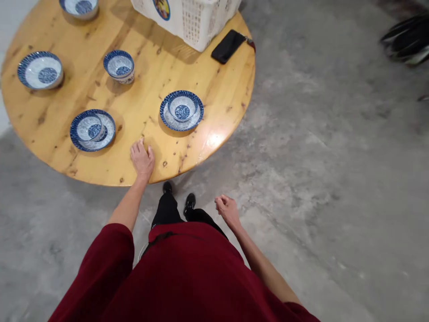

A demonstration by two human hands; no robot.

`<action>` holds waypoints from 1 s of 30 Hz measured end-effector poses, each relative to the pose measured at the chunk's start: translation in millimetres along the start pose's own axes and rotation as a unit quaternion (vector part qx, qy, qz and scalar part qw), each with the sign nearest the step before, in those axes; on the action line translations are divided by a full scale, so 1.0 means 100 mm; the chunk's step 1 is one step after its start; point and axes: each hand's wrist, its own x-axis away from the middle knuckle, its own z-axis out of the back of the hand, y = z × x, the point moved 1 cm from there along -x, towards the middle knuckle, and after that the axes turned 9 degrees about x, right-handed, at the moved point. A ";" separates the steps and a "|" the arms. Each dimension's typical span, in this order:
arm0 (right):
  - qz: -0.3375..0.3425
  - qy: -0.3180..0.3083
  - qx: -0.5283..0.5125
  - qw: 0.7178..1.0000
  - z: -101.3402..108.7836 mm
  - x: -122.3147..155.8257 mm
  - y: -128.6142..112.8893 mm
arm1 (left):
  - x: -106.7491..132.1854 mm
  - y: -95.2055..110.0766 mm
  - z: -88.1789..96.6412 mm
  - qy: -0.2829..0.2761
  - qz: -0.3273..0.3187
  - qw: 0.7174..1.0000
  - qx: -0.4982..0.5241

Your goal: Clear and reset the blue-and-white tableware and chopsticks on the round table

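Observation:
My left hand (142, 159) rests palm down on the near edge of the round wooden table (140, 112), fingers loosely together and holding nothing. Just beyond it stands a blue-and-white bowl on a plate (181, 110). To its left a second bowl sits on a plate (92, 129). My right hand (226, 209) hangs off the table above the concrete floor, fingers loosely curled, nothing in it.
A small blue-and-white cup (119, 66) stands mid-table, a bowl (40, 70) at the far left and another (80, 7) at the top edge. A white plastic basket (191, 18) and a black phone (228, 45) lie at the far side. Grey floor (335, 179) stretches right.

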 end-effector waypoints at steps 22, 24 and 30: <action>0.065 -0.138 0.095 0.984 -0.33 -0.22 0.13 | 0.02 0.05 -0.13 -0.068 -0.066 0.994 -0.047; 0.068 -0.163 0.120 0.977 -0.22 -0.30 0.19 | 0.01 0.03 -0.14 -0.059 -0.067 0.995 -0.047; 0.114 -0.216 0.206 0.948 0.22 -0.72 0.38 | -0.02 0.02 -0.18 -0.026 -0.055 0.996 -0.061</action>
